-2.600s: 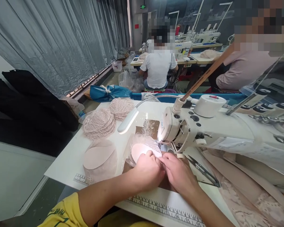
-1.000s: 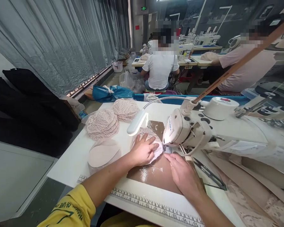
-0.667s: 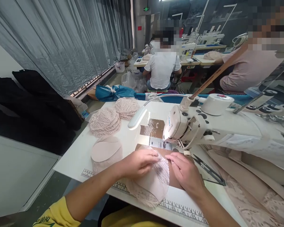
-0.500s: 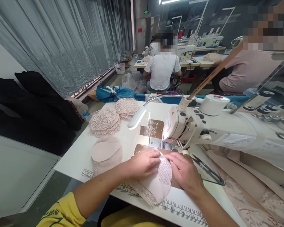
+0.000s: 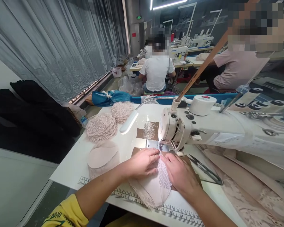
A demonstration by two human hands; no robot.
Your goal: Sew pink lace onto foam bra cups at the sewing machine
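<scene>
A pale pink lace cup piece [image 5: 165, 179] with a plain beige layer lies at the front of the sewing machine [image 5: 168, 126], its upper edge near the needle area. My left hand [image 5: 143, 162] rests over its left part, fingers bent and pressed onto the fabric. On the other side, my right hand [image 5: 178, 171] grips the upper right edge between thumb and fingers, close to the left fingertips. Both hands hide part of that edge. Smooth beige pieces [image 5: 102, 156] lie left of my left forearm.
Two stacks of lace pieces [image 5: 101, 127] sit at the table's far left. A lamp head [image 5: 129, 122] hangs over the table. Dark scissors [image 5: 205, 170] lie right of my right hand, beside beige fabric [image 5: 241, 189]. Two people work at machines beyond.
My right hand has moved left and closer to my left hand, its fingers now at the piece's top edge. The camera view has shifted slightly.
</scene>
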